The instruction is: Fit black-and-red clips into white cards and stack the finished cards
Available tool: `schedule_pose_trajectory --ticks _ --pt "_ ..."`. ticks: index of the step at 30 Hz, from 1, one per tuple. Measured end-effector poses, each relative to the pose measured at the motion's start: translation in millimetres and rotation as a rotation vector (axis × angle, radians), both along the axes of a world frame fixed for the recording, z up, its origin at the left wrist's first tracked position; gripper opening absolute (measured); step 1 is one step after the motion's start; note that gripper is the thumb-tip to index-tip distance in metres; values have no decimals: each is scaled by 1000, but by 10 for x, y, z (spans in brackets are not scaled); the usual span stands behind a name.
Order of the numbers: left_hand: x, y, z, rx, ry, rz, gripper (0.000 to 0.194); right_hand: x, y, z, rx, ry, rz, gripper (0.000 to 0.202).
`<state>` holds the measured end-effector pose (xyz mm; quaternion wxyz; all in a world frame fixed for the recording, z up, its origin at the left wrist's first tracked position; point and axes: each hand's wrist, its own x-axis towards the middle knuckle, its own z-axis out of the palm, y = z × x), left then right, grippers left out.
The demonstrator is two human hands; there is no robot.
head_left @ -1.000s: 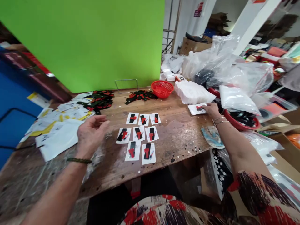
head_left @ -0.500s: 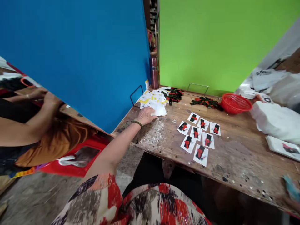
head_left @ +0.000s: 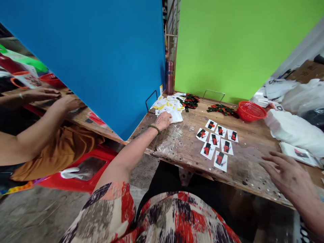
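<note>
At the back left of the table, my left hand has its fingers curled at the edge of some white cards; its fingertips are partly hidden. Behind them lies a loose pile of white and yellow paper pieces. My right hand holds nothing and hovers over the right side of the table, fingers apart. Between the hands several white cards, each with a black rectangle and a red piece on it, are laid out around the middle card.
Black and red pieces lie in one heap and another beside a red basket. A flask stands between the blue panel and green panel. White bags line the right. Another person's arms are at left.
My right hand has come into view from the lower right, over the table. My left hand stays at the white cards. The view has shifted slightly.
</note>
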<state>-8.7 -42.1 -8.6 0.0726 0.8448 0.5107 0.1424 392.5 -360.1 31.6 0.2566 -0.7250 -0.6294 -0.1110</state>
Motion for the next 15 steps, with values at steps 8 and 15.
schedule_pose_trajectory --ticks 8,15 --pt "-41 -101 160 164 -94 -2 31 -1376 764 117 48 178 432 21" --pt "-25 -865 460 138 -519 -350 14 -1772 1314 -89 89 661 381 47"
